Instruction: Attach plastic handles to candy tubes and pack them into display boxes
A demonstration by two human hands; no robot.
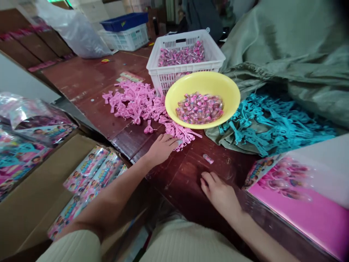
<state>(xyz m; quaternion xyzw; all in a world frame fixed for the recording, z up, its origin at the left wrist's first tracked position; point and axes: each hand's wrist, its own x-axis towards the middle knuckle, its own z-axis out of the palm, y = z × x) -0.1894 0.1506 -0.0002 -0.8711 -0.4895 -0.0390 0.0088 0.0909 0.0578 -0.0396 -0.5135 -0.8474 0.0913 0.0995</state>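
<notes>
My left hand (163, 150) reaches palm down to the near edge of a heap of pink plastic pieces (136, 100). Its fingers are stretched out; a small pale bluish thing shows by the fingertips, too small to name. My right hand (222, 193) rests on the table with its fingers loosely curled in, and nothing shows in them. Just beyond it, apart from the fingers, lies one small clear tube with pink in it (208, 158). Many similar pink-capped tubes (200, 107) fill the bottom of a yellow bowl (229, 87) behind the hands.
A white plastic crate (185, 68) with more tubes stands behind the bowl. Teal plastic pieces (272, 123) lie on green cloth (286, 54) at right. A pink-and-white display box (300, 214) is near right. An open carton (35, 189) with printed packs (89, 174) sits left, below the table (89, 83).
</notes>
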